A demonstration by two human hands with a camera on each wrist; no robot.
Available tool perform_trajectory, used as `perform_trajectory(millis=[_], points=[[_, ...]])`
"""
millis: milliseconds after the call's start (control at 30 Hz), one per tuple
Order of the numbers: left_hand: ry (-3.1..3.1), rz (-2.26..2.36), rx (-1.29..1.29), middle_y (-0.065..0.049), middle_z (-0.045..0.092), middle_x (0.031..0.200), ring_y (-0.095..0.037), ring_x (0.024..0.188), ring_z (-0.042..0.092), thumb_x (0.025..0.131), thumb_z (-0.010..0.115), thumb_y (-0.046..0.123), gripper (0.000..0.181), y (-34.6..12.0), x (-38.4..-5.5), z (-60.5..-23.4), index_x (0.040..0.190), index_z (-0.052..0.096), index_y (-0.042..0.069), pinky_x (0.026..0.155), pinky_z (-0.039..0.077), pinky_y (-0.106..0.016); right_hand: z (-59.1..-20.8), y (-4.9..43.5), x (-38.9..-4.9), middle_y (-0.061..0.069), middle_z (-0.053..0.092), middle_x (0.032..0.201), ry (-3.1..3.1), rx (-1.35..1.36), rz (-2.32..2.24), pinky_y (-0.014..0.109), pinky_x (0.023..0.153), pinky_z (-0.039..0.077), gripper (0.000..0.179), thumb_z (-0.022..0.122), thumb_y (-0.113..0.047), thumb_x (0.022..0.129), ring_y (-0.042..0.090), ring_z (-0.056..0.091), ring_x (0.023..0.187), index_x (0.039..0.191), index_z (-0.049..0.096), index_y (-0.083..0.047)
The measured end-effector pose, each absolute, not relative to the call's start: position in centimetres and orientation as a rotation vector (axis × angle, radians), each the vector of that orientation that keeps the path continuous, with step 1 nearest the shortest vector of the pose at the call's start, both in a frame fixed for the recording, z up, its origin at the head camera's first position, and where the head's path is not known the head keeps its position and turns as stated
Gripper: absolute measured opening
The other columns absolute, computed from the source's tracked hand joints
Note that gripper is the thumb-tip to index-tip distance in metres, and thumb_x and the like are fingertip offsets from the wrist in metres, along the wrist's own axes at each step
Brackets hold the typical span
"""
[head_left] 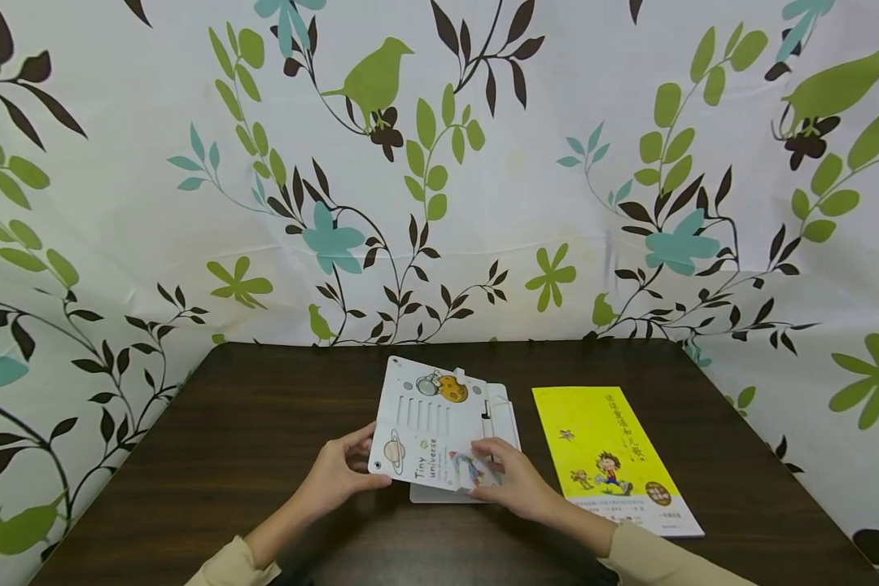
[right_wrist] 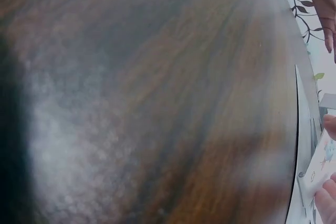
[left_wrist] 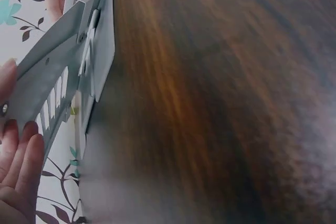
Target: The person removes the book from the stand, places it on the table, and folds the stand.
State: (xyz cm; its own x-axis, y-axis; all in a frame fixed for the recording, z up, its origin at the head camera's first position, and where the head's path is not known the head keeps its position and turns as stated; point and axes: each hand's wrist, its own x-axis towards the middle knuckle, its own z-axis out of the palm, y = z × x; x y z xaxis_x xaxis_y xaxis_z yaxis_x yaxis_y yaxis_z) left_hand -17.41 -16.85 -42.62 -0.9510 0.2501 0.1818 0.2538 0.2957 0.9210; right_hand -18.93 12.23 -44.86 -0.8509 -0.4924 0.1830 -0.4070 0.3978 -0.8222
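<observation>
A white folding book stand (head_left: 428, 419) with a planet, an astronaut and "Tiny universe" printed on it is tilted up above the table. My left hand (head_left: 340, 472) grips its left edge near the lower corner. In the left wrist view the panel's grey back (left_wrist: 55, 56) shows, with slots, a bracket and a wire prop. My right hand (head_left: 516, 484) pinches the panel's lower right part, thumb at the bottom edge. Beneath the panel lies the stand's flat base plate (head_left: 509, 411), partly hidden by it. The right wrist view catches only the right fingertips (right_wrist: 326, 198) at the panel's edge.
A yellow book (head_left: 579, 431) with a cartoon child on its cover lies to the right of the stand. Both rest on a dark wooden table (head_left: 264, 407). Behind it hangs a white cloth (head_left: 483, 244) patterned with leaves and birds.
</observation>
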Motion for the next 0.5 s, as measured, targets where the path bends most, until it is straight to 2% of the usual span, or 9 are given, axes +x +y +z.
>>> perform_trajectory(millis=[333,500], points=[[-2.647,-1.701,-0.476,-0.009,0.061,0.083,-0.013,0.073,0.061,0.061,0.082,0.006,0.082,-17.6,-17.5,-43.9,0.127,0.039,-0.017,0.063,0.052,-0.023,-45.3,12.0,-18.9,0.014,0.055,0.112,2.708,-1.0,-1.28,0.034,0.083,0.049,0.053,0.075,-0.011,0.072,0.024,0.053,0.096,0.116,0.052,0.007],[-2.734,-1.582,-0.43,-0.004,0.06,0.079,-0.016,0.074,0.06,0.059,0.083,0.009,0.08,-17.8,-17.5,-44.4,0.125,0.043,-0.015,0.056,0.049,-0.022,-45.3,11.8,-18.9,0.011,0.055,0.111,2.772,-1.009,-1.184,0.031,0.083,0.048,0.053,0.075,-0.012,0.072,0.021,0.054,0.096,0.116,0.054,0.006]])
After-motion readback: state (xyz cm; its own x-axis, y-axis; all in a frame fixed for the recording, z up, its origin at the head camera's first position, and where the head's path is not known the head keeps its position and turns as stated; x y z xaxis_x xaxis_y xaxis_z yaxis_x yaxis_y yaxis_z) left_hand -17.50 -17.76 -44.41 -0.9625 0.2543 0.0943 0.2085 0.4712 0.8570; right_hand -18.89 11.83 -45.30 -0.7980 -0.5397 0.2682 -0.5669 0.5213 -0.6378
